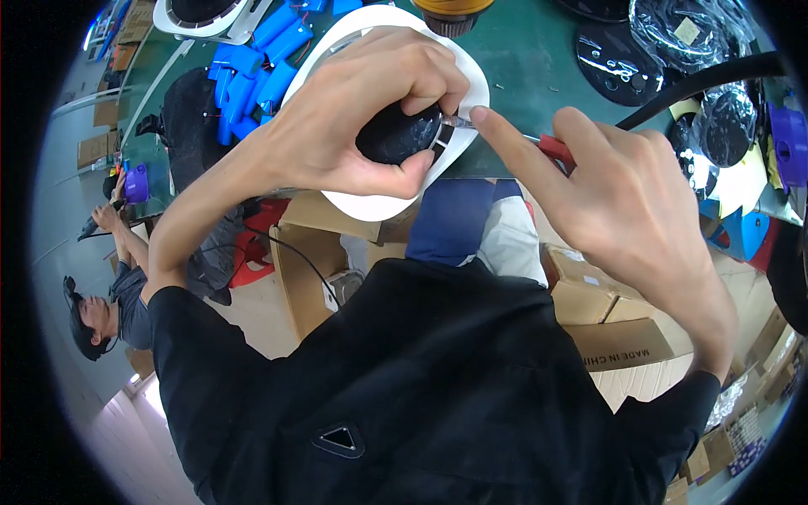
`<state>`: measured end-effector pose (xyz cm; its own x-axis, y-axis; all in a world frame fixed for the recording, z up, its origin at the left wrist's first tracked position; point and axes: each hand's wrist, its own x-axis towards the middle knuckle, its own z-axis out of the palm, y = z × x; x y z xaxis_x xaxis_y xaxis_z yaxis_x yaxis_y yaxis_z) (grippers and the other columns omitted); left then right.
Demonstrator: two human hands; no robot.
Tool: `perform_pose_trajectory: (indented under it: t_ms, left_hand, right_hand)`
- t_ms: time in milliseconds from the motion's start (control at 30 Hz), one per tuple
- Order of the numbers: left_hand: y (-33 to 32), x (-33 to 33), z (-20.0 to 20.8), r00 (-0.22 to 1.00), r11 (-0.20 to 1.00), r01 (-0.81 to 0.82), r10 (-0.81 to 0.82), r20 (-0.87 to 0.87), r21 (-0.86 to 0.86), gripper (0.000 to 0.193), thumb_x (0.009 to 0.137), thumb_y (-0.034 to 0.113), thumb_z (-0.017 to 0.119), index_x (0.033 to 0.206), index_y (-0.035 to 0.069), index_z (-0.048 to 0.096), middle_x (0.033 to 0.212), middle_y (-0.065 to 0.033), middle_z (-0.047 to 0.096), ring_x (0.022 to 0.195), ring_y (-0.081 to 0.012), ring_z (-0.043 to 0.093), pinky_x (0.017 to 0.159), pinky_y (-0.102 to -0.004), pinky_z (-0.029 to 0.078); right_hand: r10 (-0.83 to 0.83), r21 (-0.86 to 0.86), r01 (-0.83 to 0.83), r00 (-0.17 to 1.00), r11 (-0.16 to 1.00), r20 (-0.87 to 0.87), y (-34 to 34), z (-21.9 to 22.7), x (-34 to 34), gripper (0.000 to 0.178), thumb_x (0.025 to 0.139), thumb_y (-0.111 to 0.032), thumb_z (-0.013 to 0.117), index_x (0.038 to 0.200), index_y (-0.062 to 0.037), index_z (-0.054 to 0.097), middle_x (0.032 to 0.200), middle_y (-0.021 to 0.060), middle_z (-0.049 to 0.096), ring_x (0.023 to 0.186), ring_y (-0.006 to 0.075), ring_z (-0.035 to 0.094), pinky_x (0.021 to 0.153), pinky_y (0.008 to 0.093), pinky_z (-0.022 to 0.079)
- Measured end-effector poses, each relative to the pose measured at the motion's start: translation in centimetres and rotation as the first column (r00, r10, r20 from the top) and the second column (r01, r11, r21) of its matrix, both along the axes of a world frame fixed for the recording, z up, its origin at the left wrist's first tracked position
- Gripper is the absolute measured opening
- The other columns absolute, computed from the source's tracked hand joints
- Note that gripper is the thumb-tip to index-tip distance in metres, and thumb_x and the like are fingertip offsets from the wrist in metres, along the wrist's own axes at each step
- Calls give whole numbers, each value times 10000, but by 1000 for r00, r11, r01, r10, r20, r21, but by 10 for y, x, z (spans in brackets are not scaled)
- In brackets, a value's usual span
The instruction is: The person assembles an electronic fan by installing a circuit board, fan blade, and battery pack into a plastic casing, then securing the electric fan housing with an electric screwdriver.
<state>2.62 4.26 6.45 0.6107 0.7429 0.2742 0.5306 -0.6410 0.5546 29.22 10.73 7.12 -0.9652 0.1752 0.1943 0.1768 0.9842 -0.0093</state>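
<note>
At the near edge of the green workbench, a white rounded plastic housing (370, 204) with a dark oval centre (400, 135) is tilted up. My left hand (362, 118) is closed on it, fingers curled over the rim of the dark oval and thumb at its near side. My right hand (610, 185) grips the red handle of a tool that looks like a screwdriver (555, 149). Its thin metal shaft points left under my stretched index finger toward a clear piece (455, 122) at the oval's slotted edge. The shaft's tip is hidden.
Several blue wrapped packs (244, 80) lie at the left, below another white housing (202, 17). A yellow-and-black round object (453, 13) stands behind. Black discs (619, 63), plastic wrap and a thick black cable (699, 88) lie right. Cardboard boxes (581, 286) stand below. A co-worker (97, 311) is left.
</note>
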Motion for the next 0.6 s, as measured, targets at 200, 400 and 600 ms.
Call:
perform_pose_trajectory:
  t_ms: [200, 400, 600]
  left_hand:
    - [1, 0, -2, 1000, 1000, 5, -5, 16, -2, 420, 667, 20, 739, 926, 111, 421, 999, -126, 638, 942, -309, 581, 917, -444, 447]
    - [1, 3, -3, 1000, 1000, -6, 6, 5, 7, 390, 669, 51, 750, 887, 116, 434, 993, -114, 634, 943, -298, 593, 941, -472, 445]
    - [1, 4, -1, 1000, 1000, -11, 11, -7, -6, 389, 662, 40, 748, 868, 114, 428, 986, -115, 628, 932, -305, 587, 953, -474, 443]
  right_hand:
    - [104, 2, -105, 994, 995, 44, 21, 5, -10, 639, 736, -15, 701, 1359, -143, 639, 672, 37, 398, 515, 138, 468, 434, 289, 394]
    - [36, -48, -42, 993, 998, -115, 8, -17, 0, 663, 734, -30, 697, 1385, -130, 624, 688, 19, 363, 514, 128, 445, 417, 261, 379]
    - [-19, 3, 19, 986, 1000, -164, -4, -29, 1, 657, 743, -37, 697, 1388, -137, 623, 696, 19, 368, 532, 129, 468, 417, 270, 387]
